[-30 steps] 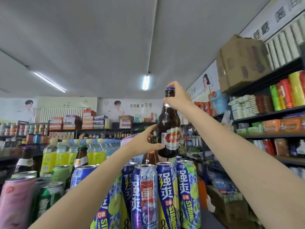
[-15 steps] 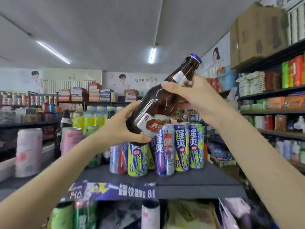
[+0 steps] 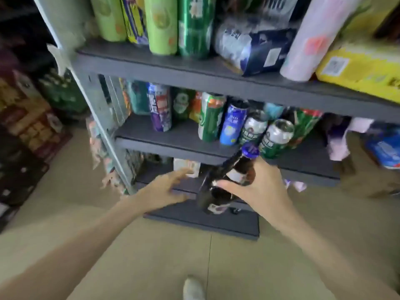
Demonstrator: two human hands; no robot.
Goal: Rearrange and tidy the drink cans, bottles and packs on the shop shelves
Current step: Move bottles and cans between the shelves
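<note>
Both our arms reach forward and down toward the lower tiers of a dark grey shelf unit point(image 3: 194, 70). Our right hand point(image 3: 263, 187) grips a brown glass bottle point(image 3: 225, 182) around its neck and shoulder, fingers and thumb curled round it just below the blue cap point(image 3: 250, 150). The bottle tilts, cap up and to the right, base down and to the left, and it hangs in front of the lowest tiers without resting on any of them. Our left hand point(image 3: 166, 191) is spread, fingers straight and reaching forward, just left of the bottle's body; motion blur keeps us from telling whether it touches the glass.

On the middle shelf point(image 3: 173, 141) stand a purple can point(image 3: 160, 107), a green can point(image 3: 211, 118), a blue can point(image 3: 232, 124) and two silver-topped green cans point(image 3: 275, 137) close together, the last just behind the bottle's cap. The upper tier holds light green cans point(image 3: 161, 24), a dark green can point(image 3: 193, 27), a wrapped dark blue pack point(image 3: 257, 50), a pale pink can point(image 3: 309, 40) and a yellow carton point(image 3: 357, 68). Crates of bottles point(image 3: 32, 126) sit on the floor at the left.
</note>
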